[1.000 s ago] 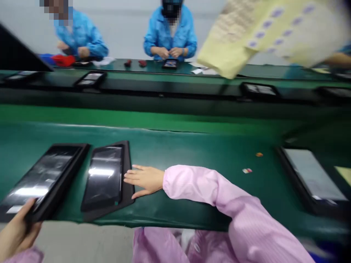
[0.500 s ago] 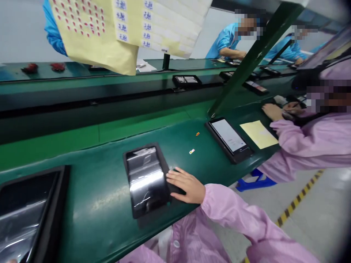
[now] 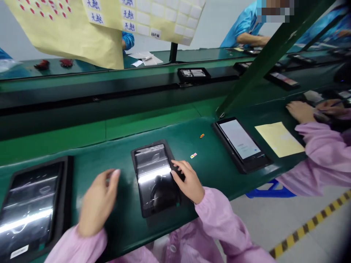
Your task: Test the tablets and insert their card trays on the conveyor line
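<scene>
A tablet (image 3: 153, 171) with a glossy, film-like reflective screen lies in a black tray (image 3: 168, 148) on the green bench in front of me. My right hand (image 3: 189, 182) rests at its right edge, fingers apart and slightly bent, fingertips touching the edge of the tablet or tray. To the left, my left hand (image 3: 97, 204) hovers over the bench, a bit blurred, its thumb away from the loosely curled fingers and nothing visible in it. Beyond that hand, a second dark tablet (image 3: 33, 201) sits in another black tray (image 3: 68, 182), with a white label (image 3: 19, 252) near its lower edge.
Two small stickers, one orange (image 3: 202, 136) and one white-pink (image 3: 193, 155), lie right of the tablet. Farther right are a lit tablet (image 3: 238, 138), yellow paper (image 3: 279, 138) and a co-worker's hand (image 3: 301, 111). A green post (image 3: 255, 73) slants upward; yellow sticker sheets (image 3: 104, 44) hang above.
My left hand has come into full view between the two tablets. My right hand's fingers have bent more at the tablet's edge. The view has shifted left.
</scene>
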The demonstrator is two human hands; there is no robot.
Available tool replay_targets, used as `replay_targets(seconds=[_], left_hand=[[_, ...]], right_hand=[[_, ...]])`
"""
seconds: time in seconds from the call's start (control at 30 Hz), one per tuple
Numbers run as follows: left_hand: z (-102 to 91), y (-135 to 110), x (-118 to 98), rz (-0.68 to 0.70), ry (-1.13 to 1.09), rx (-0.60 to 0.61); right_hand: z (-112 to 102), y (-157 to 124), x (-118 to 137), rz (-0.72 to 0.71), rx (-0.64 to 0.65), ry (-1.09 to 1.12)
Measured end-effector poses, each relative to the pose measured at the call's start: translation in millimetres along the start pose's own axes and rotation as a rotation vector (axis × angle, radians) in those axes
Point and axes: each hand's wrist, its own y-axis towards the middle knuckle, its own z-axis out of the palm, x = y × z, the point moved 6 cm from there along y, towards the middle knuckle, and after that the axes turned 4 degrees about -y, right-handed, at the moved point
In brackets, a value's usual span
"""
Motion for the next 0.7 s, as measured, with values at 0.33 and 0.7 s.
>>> replay_targets(seconds=[0.33,0.7], left_hand=[[74.6,5,-47,0.122,-0.208,0.099],[75.2,-5,-37,0.036,-0.768,-0.218]], right_hand=[[23,21,7,0.126,0.073,-0.037],[34,2,12,0.235,-0.002,0.255]])
